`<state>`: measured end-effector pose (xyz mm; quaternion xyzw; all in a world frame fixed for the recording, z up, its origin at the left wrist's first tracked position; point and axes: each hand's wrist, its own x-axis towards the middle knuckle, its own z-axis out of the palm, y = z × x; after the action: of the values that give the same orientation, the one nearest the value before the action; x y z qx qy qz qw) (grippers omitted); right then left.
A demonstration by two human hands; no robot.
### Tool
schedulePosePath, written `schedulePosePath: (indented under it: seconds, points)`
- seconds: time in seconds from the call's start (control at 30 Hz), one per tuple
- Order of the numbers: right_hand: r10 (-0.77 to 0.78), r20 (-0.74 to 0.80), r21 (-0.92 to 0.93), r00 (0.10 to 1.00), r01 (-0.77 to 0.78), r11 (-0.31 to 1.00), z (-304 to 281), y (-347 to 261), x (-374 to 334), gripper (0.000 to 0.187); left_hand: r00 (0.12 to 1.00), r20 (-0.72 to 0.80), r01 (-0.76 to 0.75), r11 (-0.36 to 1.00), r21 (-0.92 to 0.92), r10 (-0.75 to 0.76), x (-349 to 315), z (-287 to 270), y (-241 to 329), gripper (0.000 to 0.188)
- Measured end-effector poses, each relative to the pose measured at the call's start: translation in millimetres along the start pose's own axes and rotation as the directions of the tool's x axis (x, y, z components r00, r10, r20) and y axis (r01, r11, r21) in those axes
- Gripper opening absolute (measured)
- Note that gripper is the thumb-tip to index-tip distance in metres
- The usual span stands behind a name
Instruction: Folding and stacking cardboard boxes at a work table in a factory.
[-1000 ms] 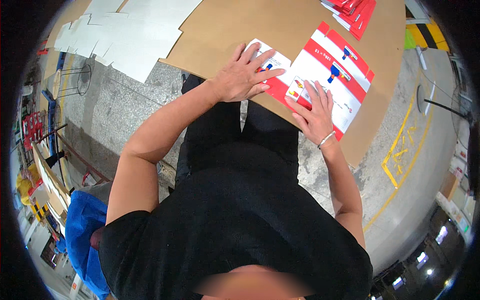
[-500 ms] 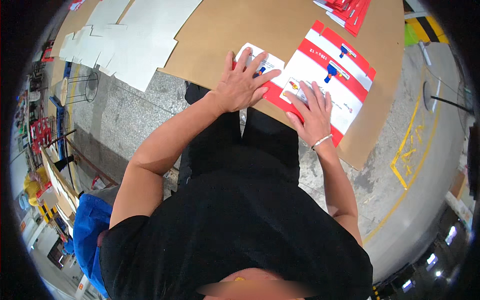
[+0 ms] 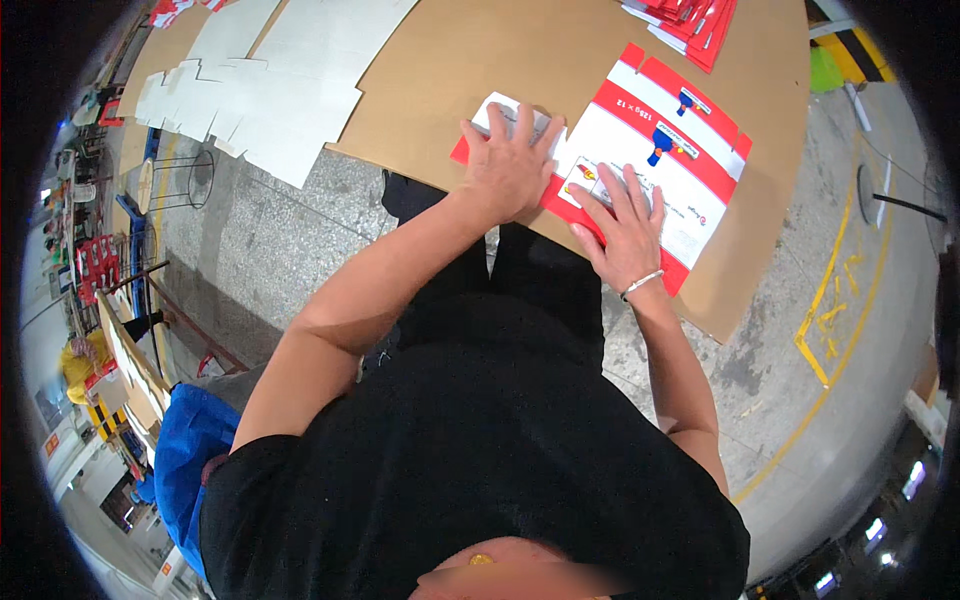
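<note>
1. Two hands lie palm down on one red and white card (image 3: 680,170) in the head view.
2. The card is flat on the brown counter (image 3: 450,60), between one and two o'clock from the middle.
3. At twelve o'clock, the left hand (image 3: 508,172) covers part of the card's left end. Its fingers are open and a bit apart, resting on top, with nothing pinched.
4. At two o'clock, the right hand (image 3: 627,228) has its fingers spread wide on the card, also pinching nothing.
5. White sheets (image 3: 290,90) overlap near half past ten; a red and white pile (image 3: 703,32) sits at one.
</note>
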<state>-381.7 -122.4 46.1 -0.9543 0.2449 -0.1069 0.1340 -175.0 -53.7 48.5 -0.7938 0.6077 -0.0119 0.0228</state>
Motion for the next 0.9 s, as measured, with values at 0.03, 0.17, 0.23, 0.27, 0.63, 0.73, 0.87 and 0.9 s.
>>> schedulePosePath:
  seconds: [0.03, 0.17, 0.23, 0.27, 0.63, 0.73, 0.87, 0.9]
  points:
    - [-0.010, -0.006, 0.000, 1.000, 0.010, 1.000, -4.6, 0.1, 1.9, 0.047, 0.999, -0.017, 0.031, 0.997, 0.067, -0.030, 6.6, -4.2, 4.4, 0.061]
    - [-0.031, -0.011, 0.013, 0.999, 0.031, 0.999, -7.9, 1.6, 7.4, 0.047, 0.995, 0.015, 0.098, 0.993, 0.070, -0.099, 23.0, -8.1, 6.9, 0.060]
    - [-0.044, -0.018, 0.007, 0.999, 0.044, 0.999, -6.2, 2.7, 8.5, 0.047, 0.988, 0.011, 0.157, 0.987, -0.018, -0.157, 29.0, -5.0, 7.3, 0.059]
    - [-0.054, -0.026, 0.002, 0.998, 0.054, 0.999, -5.9, 3.1, 8.8, 0.047, 0.987, 0.006, 0.160, 0.987, -0.021, -0.160, 31.7, -4.8, 7.8, 0.059]
    - [-0.069, 0.036, -0.268, 0.997, 0.076, 0.960, -52.2, 28.3, -38.0, 0.046, 0.950, -0.175, 0.225, 0.955, -0.195, -0.259, 51.7, -1.9, -30.1, 0.056]
    - [0.487, -0.083, 0.550, 0.870, -0.367, 0.750, -63.5, 105.3, -89.7, 0.051, 0.903, -0.344, 0.167, 0.948, -0.271, -0.257, 38.3, 22.6, -71.9, 0.053]
    - [0.811, -0.103, 0.571, 0.576, -0.633, 0.522, -83.5, 127.4, -128.9, 0.061, 0.917, -0.325, 0.134, 0.946, -0.296, -0.231, 33.5, 25.0, -77.2, 0.049]
    - [0.896, 0.085, 0.851, 0.435, -0.500, 0.162, -85.8, 138.3, -139.8, 0.066, 0.908, -0.357, 0.103, 0.943, -0.315, -0.219, 35.4, 24.1, -74.7, 0.048]
